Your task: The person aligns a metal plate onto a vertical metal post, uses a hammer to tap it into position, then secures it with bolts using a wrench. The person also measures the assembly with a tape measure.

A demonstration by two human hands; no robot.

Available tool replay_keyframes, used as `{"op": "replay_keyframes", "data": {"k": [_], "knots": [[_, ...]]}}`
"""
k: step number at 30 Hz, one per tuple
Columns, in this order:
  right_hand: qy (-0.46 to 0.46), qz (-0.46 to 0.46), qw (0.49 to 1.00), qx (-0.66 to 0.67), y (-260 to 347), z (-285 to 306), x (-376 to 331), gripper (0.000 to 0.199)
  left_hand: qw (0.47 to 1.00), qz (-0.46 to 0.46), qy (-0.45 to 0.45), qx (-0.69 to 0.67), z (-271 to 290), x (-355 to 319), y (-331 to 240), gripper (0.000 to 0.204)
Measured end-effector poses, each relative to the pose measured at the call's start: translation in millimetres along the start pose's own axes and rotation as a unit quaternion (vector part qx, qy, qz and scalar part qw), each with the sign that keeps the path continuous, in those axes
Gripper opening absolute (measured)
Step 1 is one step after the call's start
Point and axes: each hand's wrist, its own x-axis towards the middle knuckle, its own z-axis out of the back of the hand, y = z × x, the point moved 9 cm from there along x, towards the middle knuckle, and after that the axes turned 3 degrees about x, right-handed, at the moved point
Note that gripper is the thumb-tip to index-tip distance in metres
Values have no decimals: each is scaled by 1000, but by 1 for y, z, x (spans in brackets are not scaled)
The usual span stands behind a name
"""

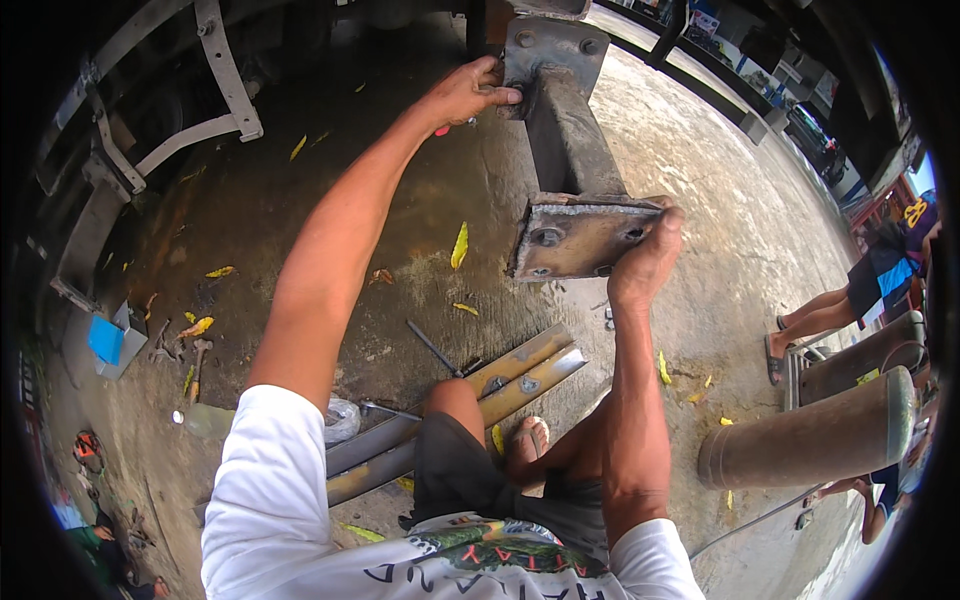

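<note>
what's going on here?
Someone has both bare hands on a steel bracket. The left hand is at the left edge of its upper plate, where bolt heads show; its grip is partly hidden. The right hand holds the right edge of the lower end plate. Steel channels and a hammer lie on the ground.

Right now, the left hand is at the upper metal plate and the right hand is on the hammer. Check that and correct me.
Wrong about the right hand: the head view shows it at the right edge of the lower metal plate, not on the hammer. The left hand is at the upper metal plate, as you said.
</note>
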Motion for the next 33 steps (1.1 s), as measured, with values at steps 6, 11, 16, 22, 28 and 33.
{"op": "replay_keyframes", "data": {"k": [6,11,16,22,28,33], "knots": [[-90,-354,914,176,-164,45,-113,59,999,-25,-17,-19,3,7,7,74],[364,-463,805,-76,-240,-54,-325,37,993,-35,4,-113,2,14,2,58],[654,-294,689,-108,-167,-168,-418,46,991,-12,92,-98,-3,21,1,56],[815,-181,499,-233,-190,-174,-527,48,995,46,53,-70,-2,12,-22,57],[814,-167,507,-228,-202,-167,-591,33,991,55,65,-108,0,0,-11,56],[777,-335,517,-131,-245,-178,-628,23,989,122,63,-58,-5,-1,-30,51]]}}
